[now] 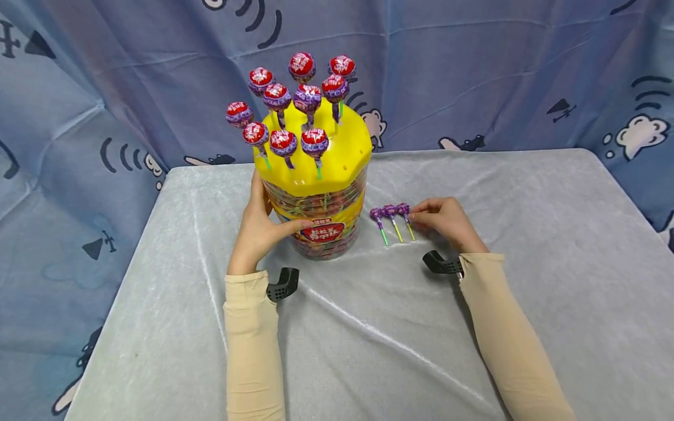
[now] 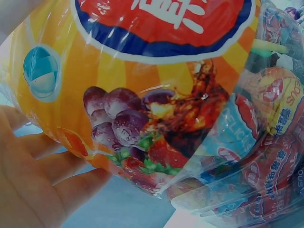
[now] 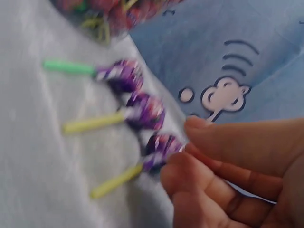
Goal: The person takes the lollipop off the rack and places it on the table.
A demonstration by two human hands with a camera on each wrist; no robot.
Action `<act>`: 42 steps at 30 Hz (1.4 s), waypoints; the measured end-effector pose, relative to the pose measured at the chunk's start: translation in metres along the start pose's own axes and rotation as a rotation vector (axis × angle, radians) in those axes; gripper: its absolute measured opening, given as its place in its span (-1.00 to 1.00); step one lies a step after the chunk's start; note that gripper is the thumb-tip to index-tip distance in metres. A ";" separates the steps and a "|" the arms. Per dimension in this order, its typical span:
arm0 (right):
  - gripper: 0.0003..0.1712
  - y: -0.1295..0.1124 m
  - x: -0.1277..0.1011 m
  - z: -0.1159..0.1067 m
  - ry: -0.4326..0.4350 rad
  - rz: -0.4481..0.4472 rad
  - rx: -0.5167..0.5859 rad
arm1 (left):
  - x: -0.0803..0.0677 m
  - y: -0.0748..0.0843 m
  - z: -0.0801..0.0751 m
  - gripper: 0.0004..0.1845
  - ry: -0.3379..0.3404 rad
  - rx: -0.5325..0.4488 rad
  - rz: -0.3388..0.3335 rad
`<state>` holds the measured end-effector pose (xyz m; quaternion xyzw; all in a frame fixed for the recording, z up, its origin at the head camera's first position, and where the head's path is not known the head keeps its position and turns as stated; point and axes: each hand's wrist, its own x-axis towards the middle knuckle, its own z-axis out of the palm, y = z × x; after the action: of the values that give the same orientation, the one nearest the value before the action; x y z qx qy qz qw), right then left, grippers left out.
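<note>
Your bench (image 1: 526,327) is draped in a pale grey cloth, with a blue cartoon-print curtain (image 1: 474,70) hanging behind it. On it stands one clear plastic tub (image 1: 322,219), packed with wrapped sweets and capped by a yellow lid (image 1: 337,152). Eleven lollipops (image 1: 308,98) with red-and-purple wrappers stand upright in the holes of that lid. Your left hand (image 1: 261,225) rests against the tub's left side, fingers round the back and thumb across the front label, so its grip is grasping the tub. To the right of the tub, three purple-wrapped lollipops (image 1: 391,213) lie side by side on the cloth, heads pointing away from you; the left one has a green stick, the other two have yellow sticks. Your right hand (image 1: 444,221) sits just beside them, fingers curled, its fingertips (image 3: 178,164) touching the head of the rightmost lollipop (image 1: 403,210). The wrist view is blurred, so you cannot tell whether that grip has pinched it.
</note>
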<state>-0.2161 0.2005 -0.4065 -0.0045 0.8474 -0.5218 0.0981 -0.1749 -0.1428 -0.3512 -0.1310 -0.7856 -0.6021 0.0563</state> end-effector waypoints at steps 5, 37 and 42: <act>-0.63 -0.019 -0.009 0.004 0.024 -0.068 0.130 | -0.003 0.015 0.000 0.22 -0.009 -0.012 -0.017; -0.84 -0.192 -0.022 0.029 0.193 -0.579 0.560 | 0.001 -0.002 0.001 0.23 0.015 -0.001 -0.005; -0.82 -0.203 -0.014 0.036 0.230 -0.581 0.500 | 0.001 0.000 0.000 0.24 0.014 -0.010 -0.009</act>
<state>-0.2155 0.0778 -0.2401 -0.1617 0.6633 -0.7149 -0.1509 -0.1759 -0.1423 -0.3513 -0.1238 -0.7827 -0.6072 0.0584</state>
